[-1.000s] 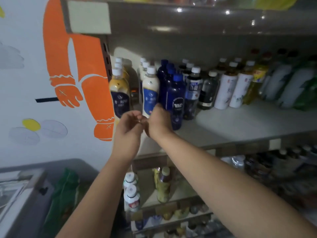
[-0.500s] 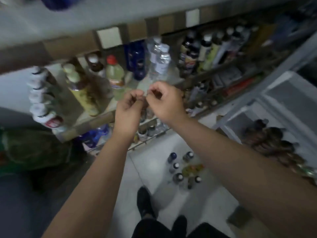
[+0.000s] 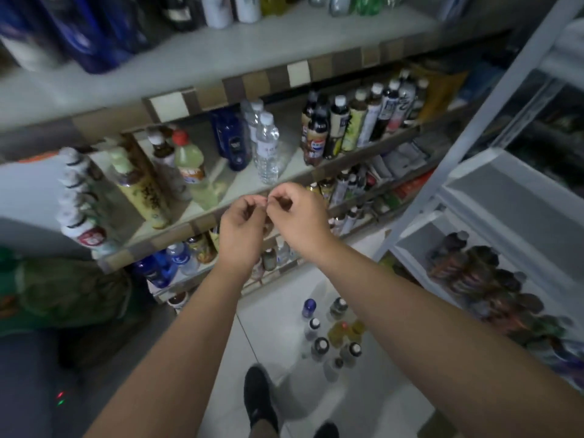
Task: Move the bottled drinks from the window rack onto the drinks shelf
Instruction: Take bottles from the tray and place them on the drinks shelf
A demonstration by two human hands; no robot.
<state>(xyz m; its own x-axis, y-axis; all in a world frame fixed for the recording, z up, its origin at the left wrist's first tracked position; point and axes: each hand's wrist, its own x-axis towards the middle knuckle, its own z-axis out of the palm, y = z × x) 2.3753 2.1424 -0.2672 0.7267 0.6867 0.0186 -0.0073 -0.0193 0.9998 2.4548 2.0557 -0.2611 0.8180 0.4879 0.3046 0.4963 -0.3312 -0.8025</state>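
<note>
My left hand (image 3: 241,230) and my right hand (image 3: 298,216) are held together in front of the drinks shelf (image 3: 177,233), fingers curled and fingertips touching. I see no bottle in either hand. The shelf's middle level carries a clear water bottle (image 3: 267,148), a dark blue bottle (image 3: 232,142), a red-capped pale drink (image 3: 189,165) and a row of dark tea bottles (image 3: 344,128). A cluster of several bottles (image 3: 335,338) stands on the floor tiles below my arms. The white window rack (image 3: 474,131) rises at the right, with dark bottles (image 3: 483,276) lying in its lower tray.
An upper shelf (image 3: 221,58) with blue and white bottles runs across the top. Lower shelf levels hold more small bottles (image 3: 177,263). A green bag (image 3: 63,289) lies at the left. My black shoes (image 3: 259,396) stand on the white floor.
The view has swung down from the top shelf to the lower shelves and the floor. Both hands have stayed together with fingers curled.
</note>
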